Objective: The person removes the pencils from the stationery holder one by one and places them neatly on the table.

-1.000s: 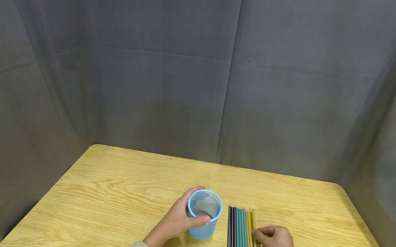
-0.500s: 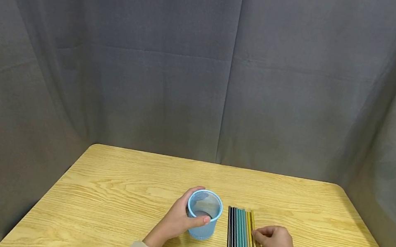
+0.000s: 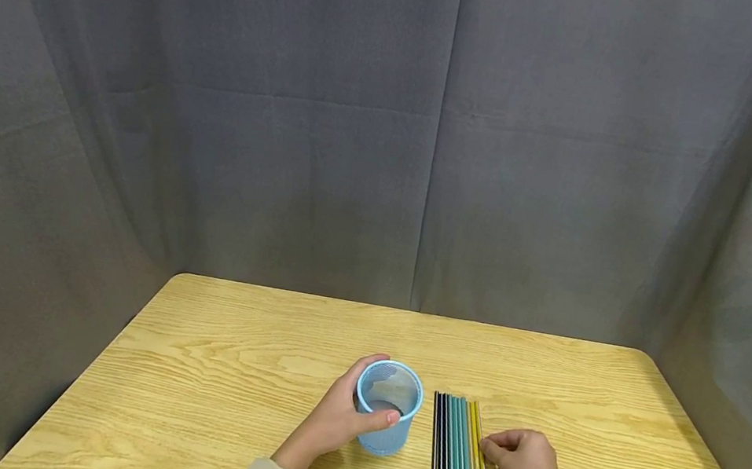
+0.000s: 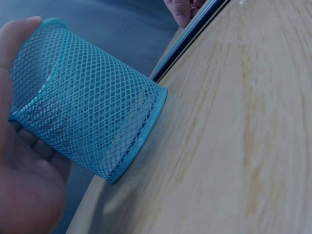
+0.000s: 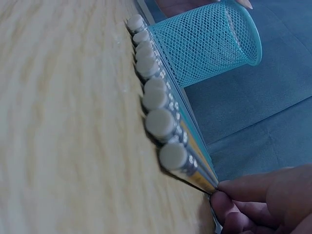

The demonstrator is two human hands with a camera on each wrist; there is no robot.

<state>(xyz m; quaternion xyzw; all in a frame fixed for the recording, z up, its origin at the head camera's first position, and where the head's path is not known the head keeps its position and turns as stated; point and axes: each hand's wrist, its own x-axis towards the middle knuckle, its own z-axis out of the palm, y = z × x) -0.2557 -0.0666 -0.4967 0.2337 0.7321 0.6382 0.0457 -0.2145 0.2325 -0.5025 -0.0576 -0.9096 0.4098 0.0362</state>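
My left hand grips a light blue mesh pencil cup, thumb in front and fingers around the back. The cup stands upright on the table, with no pencils in it. To its right lies a side-by-side row of pencils: black, teal, then yellow, their eraser ends toward me. My right hand pinches the outermost yellow pencil at the row's right edge between thumb and index finger. White erasers with silver ferrules line up in the right wrist view. The right hand's other fingers are curled beneath, partly hidden.
The wood-grain table has rounded far corners. Grey curtains hang behind it and on both sides. Only a few centimetres separate the cup from the black pencils.
The outermost yellow pencil's far tip has shifted slightly left and toward me, closer to the row. My right fingertips moved barely at all; the left hand and cup stayed put.
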